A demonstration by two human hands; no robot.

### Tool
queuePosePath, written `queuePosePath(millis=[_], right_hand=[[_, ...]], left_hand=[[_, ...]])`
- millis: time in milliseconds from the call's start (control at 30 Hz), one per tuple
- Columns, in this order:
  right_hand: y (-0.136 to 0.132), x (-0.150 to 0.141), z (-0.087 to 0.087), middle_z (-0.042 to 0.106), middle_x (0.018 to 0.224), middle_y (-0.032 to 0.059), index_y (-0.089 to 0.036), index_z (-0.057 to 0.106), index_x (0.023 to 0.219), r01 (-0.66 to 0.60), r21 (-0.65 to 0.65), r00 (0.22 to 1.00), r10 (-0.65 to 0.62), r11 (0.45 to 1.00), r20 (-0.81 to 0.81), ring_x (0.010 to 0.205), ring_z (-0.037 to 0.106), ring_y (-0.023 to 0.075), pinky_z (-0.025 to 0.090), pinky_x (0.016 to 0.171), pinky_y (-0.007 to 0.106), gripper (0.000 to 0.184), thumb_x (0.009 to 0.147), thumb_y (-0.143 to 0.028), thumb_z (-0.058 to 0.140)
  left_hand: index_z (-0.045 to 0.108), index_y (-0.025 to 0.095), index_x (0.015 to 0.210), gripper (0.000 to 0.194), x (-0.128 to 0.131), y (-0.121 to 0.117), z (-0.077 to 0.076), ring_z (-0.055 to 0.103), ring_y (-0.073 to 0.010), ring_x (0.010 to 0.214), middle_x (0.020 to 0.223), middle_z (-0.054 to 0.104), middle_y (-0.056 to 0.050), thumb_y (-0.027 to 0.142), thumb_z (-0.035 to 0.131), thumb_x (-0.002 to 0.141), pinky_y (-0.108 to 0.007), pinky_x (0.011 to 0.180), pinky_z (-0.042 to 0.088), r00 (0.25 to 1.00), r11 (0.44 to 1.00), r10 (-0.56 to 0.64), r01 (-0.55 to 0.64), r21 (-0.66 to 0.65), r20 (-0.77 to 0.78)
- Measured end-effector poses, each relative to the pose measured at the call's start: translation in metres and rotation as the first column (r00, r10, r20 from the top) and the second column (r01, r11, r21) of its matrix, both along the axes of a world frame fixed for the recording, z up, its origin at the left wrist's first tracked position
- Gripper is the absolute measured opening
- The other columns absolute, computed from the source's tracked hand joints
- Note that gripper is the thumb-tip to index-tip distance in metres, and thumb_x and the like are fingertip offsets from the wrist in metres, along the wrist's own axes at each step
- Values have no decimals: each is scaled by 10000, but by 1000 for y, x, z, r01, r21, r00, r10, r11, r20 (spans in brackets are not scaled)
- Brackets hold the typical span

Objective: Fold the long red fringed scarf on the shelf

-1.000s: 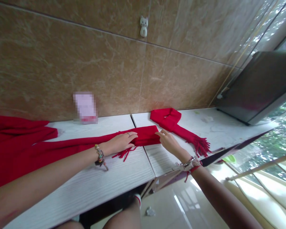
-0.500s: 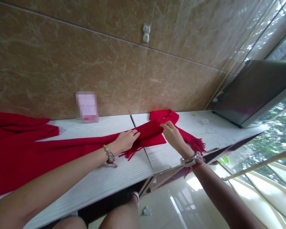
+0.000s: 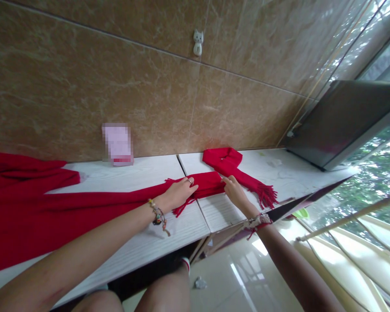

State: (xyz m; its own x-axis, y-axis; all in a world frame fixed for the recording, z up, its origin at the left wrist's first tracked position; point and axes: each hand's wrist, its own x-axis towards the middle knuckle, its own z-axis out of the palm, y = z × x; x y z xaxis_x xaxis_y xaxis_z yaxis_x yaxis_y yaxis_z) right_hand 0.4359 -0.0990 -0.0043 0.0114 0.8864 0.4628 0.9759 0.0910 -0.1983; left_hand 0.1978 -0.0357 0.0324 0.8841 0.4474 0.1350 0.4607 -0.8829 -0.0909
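The red fringed scarf (image 3: 208, 178) lies on the white wood-grain tabletop (image 3: 108, 178), its folded right end crossing the seam (image 3: 204, 214) between two table sections, its strip running left into a broad spread of red cloth (image 3: 22, 216). The left hand (image 3: 178, 192) rests on the fold near the loose fringe (image 3: 183, 209), fingers bent; whether they grip the cloth or merely press on it cannot be determined. The right hand (image 3: 235, 191) appears to pinch the fold's right corner between thumb and finger. A second red scarf (image 3: 225, 164) lies looped just beyond, its tassels toward the right. Risks, as judged: the layers could slide askew if the left hand eased off while the right one pulled; strands trapped beneath the fold would leave a lump; fringe could catch in the seam; the beaded bracelet (image 3: 156, 212) on the left wrist could snag the fringe on being drawn across it; the looped scarf, lying so near, could be swept up with the fold. Markings: the pink card-like item (image 3: 118, 141) against the wall is pixelated and yields no text; no brand is legible on the dark grey appliance (image 3: 347, 121) at far right.
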Motion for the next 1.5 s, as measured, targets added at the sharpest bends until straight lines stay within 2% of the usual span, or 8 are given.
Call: queuePosePath(millis=[200, 400, 567, 733, 967, 1133, 1233, 1500], right_hand=[[-1, 0, -3, 521, 819, 87, -107, 596, 890, 70, 19, 994, -68, 997, -87, 648, 508, 158, 450, 619, 277, 306, 724, -29, 351], [-8, 0, -16, 532, 834, 85, -147, 610, 879, 70, 122, 995, -61, 990, -78, 706, 525, 179, 456, 658, 302, 289, 727, -67, 377], [-10, -1, -16, 534, 822, 83, -150, 611, 865, 76, 112, 992, -63, 991, -111, 699, 527, 177, 460, 662, 304, 291, 711, -58, 382], [-5, -2, -8, 556, 830, 92, -123, 626, 856, 89, 45, 987, -82, 995, -135, 739, 545, 177, 462, 709, 309, 298, 686, -36, 397], [10, 9, 8, 598, 842, 72, -159, 659, 717, 152, -3, 981, -152, 988, -119, 814, 573, 182, 469, 748, 316, 298, 636, 14, 430], [33, -6, 19, 570, 1064, 92, -177, 622, 957, 45, -6, 993, -45, 999, -106, 960, 540, 198, 449, 837, 371, 192, 830, -171, 478], [38, -19, 13, 533, 1135, 77, -175, 526, 1104, -59, -75, 991, 49, 995, -121, 949, 547, 185, 471, 802, 392, 273, 869, -308, 487], [15, -9, -3, 530, 1133, 69, -188, 520, 1116, -13, -175, 984, -19, 985, -179, 961, 546, 183, 477, 788, 376, 272, 881, -314, 465]], left_hand=[[543, 178, 1130, 416, 2, 3, -2, 526, -192, 918, 1054, 514, -105, -6, 370, 799, -253, 683, 453, 995, 994, -103, 103, -22, 8], [552, 226, 1134, 404, -5, 6, -2, 537, -193, 933, 1078, 512, -96, 39, 381, 818, -261, 696, 455, 997, 997, -77, 78, -17, 22], [585, 243, 1094, 383, -7, 9, -3, 509, -191, 1014, 1126, 520, -63, 82, 463, 768, -292, 858, 414, 987, 986, -145, 150, -71, 68], [607, 230, 1072, 291, 8, 15, -6, 377, -215, 1206, 1331, 416, -81, 272, 413, 860, -361, 1006, 283, 981, 975, -109, 137, -177, 160], [334, 344, 1322, 501, 15, 14, -19, 62, -346, 1326, 1467, 139, -106, 506, 391, 852, -575, 982, 180, 989, 935, -145, 136, -328, -4], [361, 356, 1305, 494, 13, 16, -27, 39, -352, 1327, 1469, 120, -113, 544, 365, 849, -593, 976, 165, 986, 933, -165, 162, -320, 17], [370, 345, 1304, 500, 13, 16, -30, 59, -344, 1328, 1467, 146, -100, 535, 392, 843, -577, 992, 159, 987, 943, -159, 160, -293, 29], [339, 348, 1318, 509, 11, 16, -34, 85, -337, 1327, 1467, 161, -81, 528, 393, 846, -566, 997, 164, 985, 948, -159, 173, -266, 72]])
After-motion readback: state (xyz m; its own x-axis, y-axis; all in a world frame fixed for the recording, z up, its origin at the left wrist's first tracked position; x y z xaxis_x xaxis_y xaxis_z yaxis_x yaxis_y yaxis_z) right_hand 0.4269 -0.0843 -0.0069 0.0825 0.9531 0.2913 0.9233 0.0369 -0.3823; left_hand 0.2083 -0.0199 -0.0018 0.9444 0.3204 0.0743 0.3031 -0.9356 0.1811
